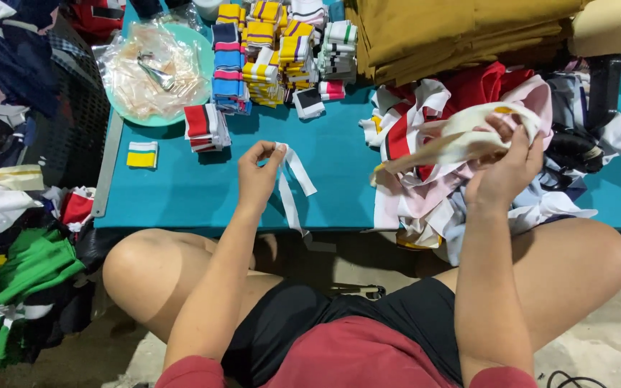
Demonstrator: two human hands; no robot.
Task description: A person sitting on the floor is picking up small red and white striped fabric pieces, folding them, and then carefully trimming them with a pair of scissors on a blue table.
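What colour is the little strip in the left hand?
White. The strip hangs from the left hand over the teal table, seen best in the head view.

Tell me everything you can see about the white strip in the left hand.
The white strip is a narrow band of soft cloth, plain white. The left hand pinches it at its top, between thumb and fingertips. From there two tails hang down: a short one slants right, a longer one drops past the near edge of the teal table. It looks limp and slightly twisted.

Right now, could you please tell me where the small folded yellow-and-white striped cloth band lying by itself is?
In the head view, the folded yellow-and-white striped band lies alone at the teal table's left edge, below the green plate and left of the left hand.
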